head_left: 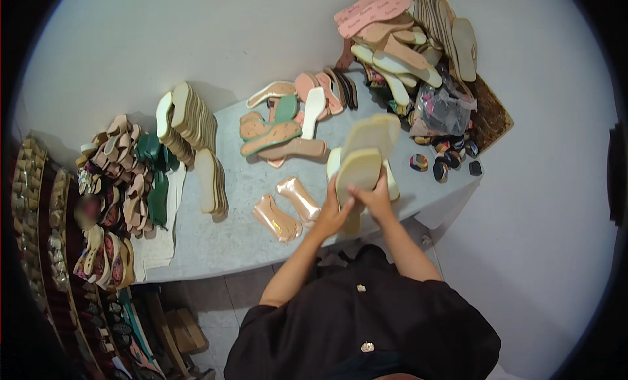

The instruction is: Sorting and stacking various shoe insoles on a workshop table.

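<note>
In the head view, the person's left hand (331, 213) and right hand (374, 200) hold a bundle of flat, pale cream insole-shaped pieces (360, 174) over the near right part of the grey surface (196, 249). The fingers of both hands are closed around the bundle's lower sides, thumbs on the front piece; its upper part is blurred. More pale edges show behind it on both sides, and I cannot tell whether these are held or lying.

Just left of the hands lie two groups of glossy beige, waisted pieces (278, 217); the nearer one bears a small gold-coloured mark, too small to read. Farther back is a loose pile of peach, green and white insoles (281, 128), some with small dark marks. At the far right corner, pink sole-shaped sheets (373, 15) carry rows of dark reddish lettering, atop a mixed heap near a crumpled clear plastic bag (445, 108). Small round multicoloured bundles (447, 161) lie in front of the bag. To the left stands a tall stack of cream soles (193, 118), beside heaped beige footwear parts (121, 151).
</note>
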The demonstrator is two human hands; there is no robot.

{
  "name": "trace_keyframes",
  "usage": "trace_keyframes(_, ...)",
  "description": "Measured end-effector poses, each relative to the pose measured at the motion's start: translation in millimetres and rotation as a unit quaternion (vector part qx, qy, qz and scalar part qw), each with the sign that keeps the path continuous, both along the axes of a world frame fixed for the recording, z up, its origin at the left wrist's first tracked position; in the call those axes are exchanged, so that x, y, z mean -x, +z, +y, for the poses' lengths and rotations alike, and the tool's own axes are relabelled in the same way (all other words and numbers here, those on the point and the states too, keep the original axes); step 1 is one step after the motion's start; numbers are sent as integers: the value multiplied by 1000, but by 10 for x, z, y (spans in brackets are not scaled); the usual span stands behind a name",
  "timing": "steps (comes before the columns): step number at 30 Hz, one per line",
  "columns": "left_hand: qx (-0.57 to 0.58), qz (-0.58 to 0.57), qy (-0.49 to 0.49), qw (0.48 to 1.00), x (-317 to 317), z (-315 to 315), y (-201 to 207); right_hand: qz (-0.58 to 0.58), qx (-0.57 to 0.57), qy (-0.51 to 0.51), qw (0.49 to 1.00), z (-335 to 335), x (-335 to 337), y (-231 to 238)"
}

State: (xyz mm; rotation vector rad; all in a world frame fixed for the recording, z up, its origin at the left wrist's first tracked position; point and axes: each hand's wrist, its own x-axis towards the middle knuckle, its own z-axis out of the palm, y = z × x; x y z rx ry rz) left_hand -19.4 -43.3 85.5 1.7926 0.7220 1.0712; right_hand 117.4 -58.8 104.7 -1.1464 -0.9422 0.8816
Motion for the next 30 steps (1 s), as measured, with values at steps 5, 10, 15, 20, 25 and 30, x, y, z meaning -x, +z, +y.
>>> trace_keyframes(5, 116, -36, 96, 988, 161, 503, -101, 24, 95, 65, 993, 234, -303, 112)
trace_keyframes(10, 257, -59, 120, 957, 225, 573, -425, -62, 150, 40, 986, 311, -7, -499)
trace_keyframes(15, 378, -25, 103, 920, 132, 535, -704, -140, 260, 24, 955, 476, 253, -712)
trace_keyframes(20, 342, 53, 111, 932, -42, 575, -790, -310, 414, -19, 856, 562, 301, -778)
trace_keyframes(25, 488, -264, 82, 828, -38, 697, -970, -163, 285, 30, 944, 559, 217, -1031)
trace_keyframes(30, 569, -292, 19, 769, -82, 714, -645, -68, 207, 33, 976, 543, 269, -1064)
